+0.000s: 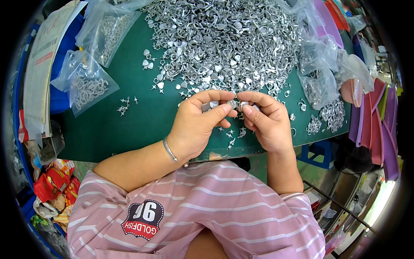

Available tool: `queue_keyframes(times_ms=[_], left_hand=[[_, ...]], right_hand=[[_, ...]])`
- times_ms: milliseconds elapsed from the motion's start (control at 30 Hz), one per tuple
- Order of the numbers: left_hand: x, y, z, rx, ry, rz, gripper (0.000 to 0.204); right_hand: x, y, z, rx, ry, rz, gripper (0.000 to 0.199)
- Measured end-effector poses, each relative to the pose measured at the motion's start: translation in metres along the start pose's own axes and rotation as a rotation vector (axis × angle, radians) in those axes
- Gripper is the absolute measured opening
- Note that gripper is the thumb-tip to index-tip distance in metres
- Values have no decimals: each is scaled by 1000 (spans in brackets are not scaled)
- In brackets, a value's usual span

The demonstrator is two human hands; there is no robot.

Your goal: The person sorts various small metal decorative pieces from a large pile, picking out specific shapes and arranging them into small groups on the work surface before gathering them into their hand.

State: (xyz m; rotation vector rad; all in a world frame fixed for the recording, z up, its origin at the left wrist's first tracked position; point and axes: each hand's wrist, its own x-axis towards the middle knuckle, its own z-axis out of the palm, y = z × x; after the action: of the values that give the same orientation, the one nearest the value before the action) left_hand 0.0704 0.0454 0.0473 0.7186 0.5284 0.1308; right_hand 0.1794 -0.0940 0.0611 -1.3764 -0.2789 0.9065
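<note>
Close together over the near part of the green table, both my hands work on small silver metal pieces. My left hand (202, 118) pinches a round silver charm (233, 104) between thumb and index finger, with more silver pieces (210, 105) tucked in its curled fingers. Thumb and index finger of my right hand (268, 121) pinch another small silver charm (243, 104), almost touching the first. Just beyond the fingertips spreads a large heap of silver charms and clasps (228, 43). Below my hands lie a few loose star-shaped charms (232, 142).
Clear plastic bags of metal rings (89, 88) lie at the left, beside a stack of papers (47, 69). More bags (318, 86) and small piles of rings (333, 115) are at the right. Pink and purple sheets (373, 125) hang past the right edge. A blue stool (317, 153) stands below.
</note>
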Motion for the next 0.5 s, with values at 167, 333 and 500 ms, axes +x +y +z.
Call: queue_keyframes(times_ms=[167, 333, 500], left_hand=[[0, 1, -4, 48, -6, -17, 18], [-3, 3, -3, 182, 46, 39, 12], [-3, 5, 1, 254, 62, 6, 14]], right_hand=[[0, 0, -2, -12, 13, 23, 16], [-2, -2, -2, -51, 11, -9, 13], [-2, -4, 0, -95, 20, -48, 12]])
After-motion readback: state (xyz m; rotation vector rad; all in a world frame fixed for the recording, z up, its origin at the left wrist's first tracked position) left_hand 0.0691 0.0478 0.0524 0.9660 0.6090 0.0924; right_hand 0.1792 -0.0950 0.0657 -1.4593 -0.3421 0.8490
